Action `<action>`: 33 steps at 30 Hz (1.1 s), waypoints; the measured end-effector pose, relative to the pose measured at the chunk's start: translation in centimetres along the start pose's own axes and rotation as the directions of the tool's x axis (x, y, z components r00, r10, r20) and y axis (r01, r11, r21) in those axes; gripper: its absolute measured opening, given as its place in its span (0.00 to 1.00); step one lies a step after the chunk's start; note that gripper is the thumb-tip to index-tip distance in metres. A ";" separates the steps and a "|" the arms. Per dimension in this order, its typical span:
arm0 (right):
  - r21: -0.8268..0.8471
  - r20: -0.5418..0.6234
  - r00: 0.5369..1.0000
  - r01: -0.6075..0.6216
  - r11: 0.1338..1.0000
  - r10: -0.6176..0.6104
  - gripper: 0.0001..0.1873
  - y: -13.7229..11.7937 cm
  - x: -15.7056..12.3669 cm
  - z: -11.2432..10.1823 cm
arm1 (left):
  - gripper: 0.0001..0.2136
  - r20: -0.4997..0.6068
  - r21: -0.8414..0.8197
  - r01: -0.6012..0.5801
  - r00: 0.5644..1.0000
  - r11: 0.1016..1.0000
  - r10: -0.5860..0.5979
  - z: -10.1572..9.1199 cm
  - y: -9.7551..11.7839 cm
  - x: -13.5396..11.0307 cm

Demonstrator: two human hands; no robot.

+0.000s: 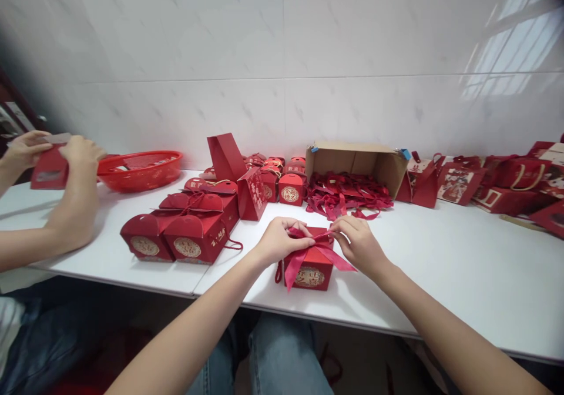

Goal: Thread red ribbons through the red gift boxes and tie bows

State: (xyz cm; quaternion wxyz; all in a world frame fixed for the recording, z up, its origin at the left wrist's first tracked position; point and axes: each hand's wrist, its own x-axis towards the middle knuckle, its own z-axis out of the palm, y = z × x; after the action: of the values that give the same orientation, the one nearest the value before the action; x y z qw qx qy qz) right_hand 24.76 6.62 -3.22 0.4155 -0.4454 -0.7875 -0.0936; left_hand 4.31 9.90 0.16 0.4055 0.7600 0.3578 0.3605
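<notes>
Red ribbon (308, 249) is half tied over a red box (311, 270) near you on the worktop (440, 265); your left hand (279, 239) and right hand (359, 242) each pinch it, bow unfinished. More boxes (185, 239) stand left, loose ribbons (346, 196) beyond.

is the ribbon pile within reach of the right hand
Probably yes: the ribbon pile lies just beyond the right hand, only bare table between, though it now pinches the bow on the box.
</notes>
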 end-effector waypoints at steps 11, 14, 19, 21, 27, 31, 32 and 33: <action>0.439 0.093 0.978 -0.208 0.874 0.186 0.14 -1.0 0.3 -2.1 | 0.15 0.021 -0.364 0.020 1.000 0.931 -0.014 -1.4 -1.4 -1.4; 0.315 0.040 0.993 -0.114 0.942 0.107 0.07 -2.2 1.7 -1.4 | 0.14 0.028 -0.417 0.026 0.999 0.908 -0.016 -1.5 -1.7 -1.2; 0.104 0.210 0.978 -0.039 0.994 0.016 0.08 -3.7 4.0 -0.6 | 0.10 0.027 -0.373 -0.007 0.999 0.928 0.019 -1.9 -1.3 -0.6; 0.061 0.292 0.956 -0.015 0.998 -0.003 0.09 -4.0 4.5 -0.7 | 0.11 0.044 -0.302 -0.026 0.998 0.953 0.042 -2.1 -1.0 -0.4; -0.034 0.336 0.936 0.126 0.991 -0.107 0.10 -4.4 5.0 -1.0 | 0.13 0.075 0.035 -0.154 0.986 0.987 0.151 -2.9 -0.2 0.5; -0.026 0.335 0.934 0.145 0.989 -0.128 0.10 -4.5 5.1 -1.1 | 0.13 0.063 0.199 -0.221 0.975 0.955 0.212 -3.5 0.0 0.8; -0.023 0.331 0.934 0.147 0.989 -0.131 0.10 -4.5 5.1 -1.1 | 0.13 0.067 0.219 -0.226 0.974 0.949 0.216 -3.6 0.1 0.9; -0.021 0.330 0.934 0.150 0.988 -0.135 0.10 -4.5 5.0 -1.0 | 0.13 0.071 0.232 -0.228 0.974 0.946 0.217 -3.6 0.0 0.9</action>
State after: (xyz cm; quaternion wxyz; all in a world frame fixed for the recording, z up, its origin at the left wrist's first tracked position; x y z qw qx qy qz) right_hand 20.54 6.60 2.14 0.2609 -0.4058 -0.8734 -0.0661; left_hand 1.74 11.92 1.90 0.2758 0.8466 0.3013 0.3413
